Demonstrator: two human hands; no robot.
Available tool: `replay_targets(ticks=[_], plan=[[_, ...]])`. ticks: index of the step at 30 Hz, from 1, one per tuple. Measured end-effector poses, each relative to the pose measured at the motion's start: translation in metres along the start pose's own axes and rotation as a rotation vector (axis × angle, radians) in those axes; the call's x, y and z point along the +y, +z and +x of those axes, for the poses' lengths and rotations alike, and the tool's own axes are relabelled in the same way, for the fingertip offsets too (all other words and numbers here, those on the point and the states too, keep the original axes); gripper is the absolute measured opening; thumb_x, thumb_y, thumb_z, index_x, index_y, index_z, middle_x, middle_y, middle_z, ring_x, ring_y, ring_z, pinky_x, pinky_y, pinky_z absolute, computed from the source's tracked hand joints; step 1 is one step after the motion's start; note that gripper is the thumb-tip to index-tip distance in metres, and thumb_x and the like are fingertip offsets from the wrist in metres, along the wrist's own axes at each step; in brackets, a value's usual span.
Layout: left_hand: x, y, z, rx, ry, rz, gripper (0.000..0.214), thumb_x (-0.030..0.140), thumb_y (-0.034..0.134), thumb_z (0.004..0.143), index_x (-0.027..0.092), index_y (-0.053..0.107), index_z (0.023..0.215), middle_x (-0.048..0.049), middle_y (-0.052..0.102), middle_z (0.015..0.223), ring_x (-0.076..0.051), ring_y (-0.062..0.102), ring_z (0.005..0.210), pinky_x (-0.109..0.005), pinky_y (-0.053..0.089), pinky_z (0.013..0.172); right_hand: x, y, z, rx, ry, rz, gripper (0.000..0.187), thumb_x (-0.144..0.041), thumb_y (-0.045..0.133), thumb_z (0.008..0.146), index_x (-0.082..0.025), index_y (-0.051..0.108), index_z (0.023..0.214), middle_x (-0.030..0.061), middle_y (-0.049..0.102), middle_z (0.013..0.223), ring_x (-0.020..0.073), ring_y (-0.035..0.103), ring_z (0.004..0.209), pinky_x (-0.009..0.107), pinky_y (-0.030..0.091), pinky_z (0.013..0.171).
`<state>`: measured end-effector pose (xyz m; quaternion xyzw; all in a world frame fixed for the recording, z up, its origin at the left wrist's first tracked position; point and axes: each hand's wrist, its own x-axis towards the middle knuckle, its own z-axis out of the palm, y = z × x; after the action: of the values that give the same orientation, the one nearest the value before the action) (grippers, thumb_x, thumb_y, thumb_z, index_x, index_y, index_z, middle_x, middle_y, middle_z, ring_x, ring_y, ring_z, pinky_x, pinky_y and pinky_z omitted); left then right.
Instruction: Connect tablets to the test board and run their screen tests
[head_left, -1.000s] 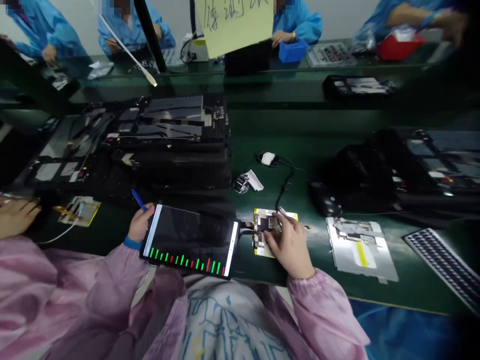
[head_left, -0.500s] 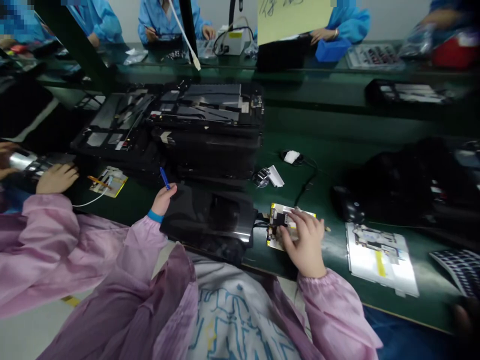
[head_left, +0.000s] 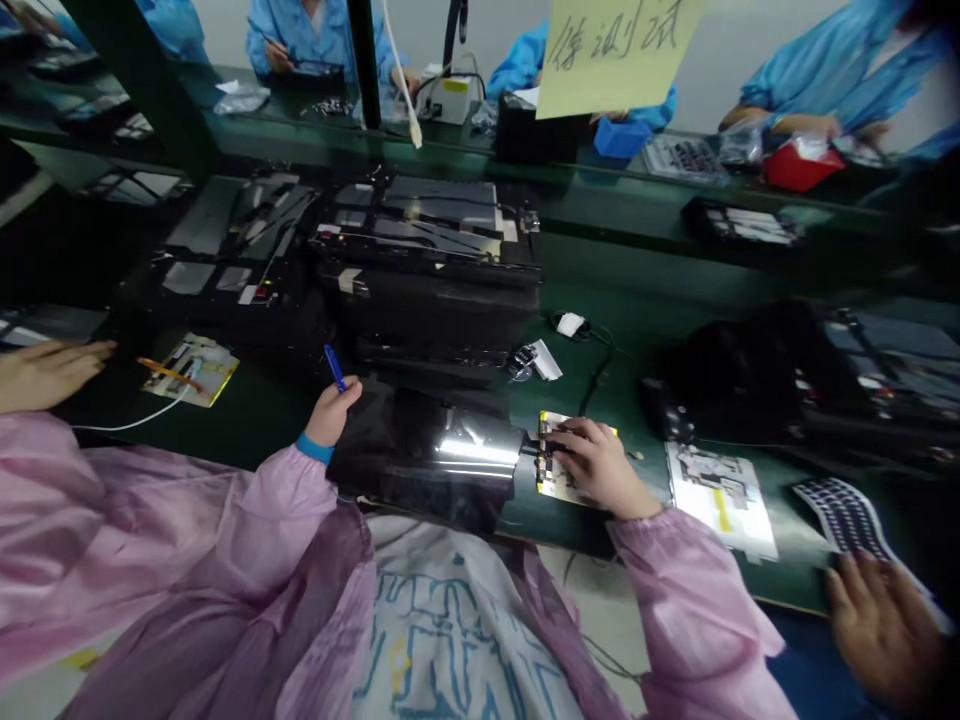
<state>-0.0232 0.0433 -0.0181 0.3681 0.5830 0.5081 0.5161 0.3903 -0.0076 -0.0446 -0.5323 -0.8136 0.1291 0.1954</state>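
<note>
Left grip (head_left: 330, 408) holds dark, glossy tablet (head_left: 431, 455) tilted.

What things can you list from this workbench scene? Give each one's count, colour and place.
tablet: one, black, screen dark, at the bench's near edge
circuit board: one, yellow-edged, right of tablet
pen: one, blue, in the left hand
stacked trays: several, black, behind tablet
mouse: one, black, right of board
metal plate: one, silver, near right
paper sign: one, yellow, hanging above
co-workers' hands: one far right, another far left
left hand: holding pen, at tablet's corner
right hand: resting on circuit board
</note>
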Motion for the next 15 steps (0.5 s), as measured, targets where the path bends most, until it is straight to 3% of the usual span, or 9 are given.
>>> replay_targets(ticks=[7, 15], plan=[[-0.001, 0.001, 0.0, 0.037, 0.016, 0.038, 0.042, 0.05, 0.077, 0.051, 0.015, 0.058, 0.067, 0.0028, 0.05, 0.062, -0.013, 0.049, 0.067, -0.028, 0.039, 0.071, 0.01, -0.009, 0.017, -0.19, -0.109, 0.106, 0.019, -0.029, 0.053, 0.086, -0.027, 0.071, 0.093, 0.0096, 0.056, 0.103, 0.0233, 0.054, 0.098, 0.039, 0.046, 0.084], [0.002, 0.004, -0.003, 0.042, 0.005, 0.015, 0.039, 0.045, 0.075, 0.055, 0.014, 0.06, 0.072, 0.0009, 0.054, 0.066, -0.015, 0.051, 0.069, -0.029, 0.04, 0.069, 0.002, -0.021, 0.039, -0.433, -0.119, 0.065, 0.02, -0.015, 0.055, 0.08, -0.025, 0.068, 0.091, 0.0064, 0.054, 0.096, 0.0196, 0.053, 0.09, 0.036, 0.045, 0.083]])
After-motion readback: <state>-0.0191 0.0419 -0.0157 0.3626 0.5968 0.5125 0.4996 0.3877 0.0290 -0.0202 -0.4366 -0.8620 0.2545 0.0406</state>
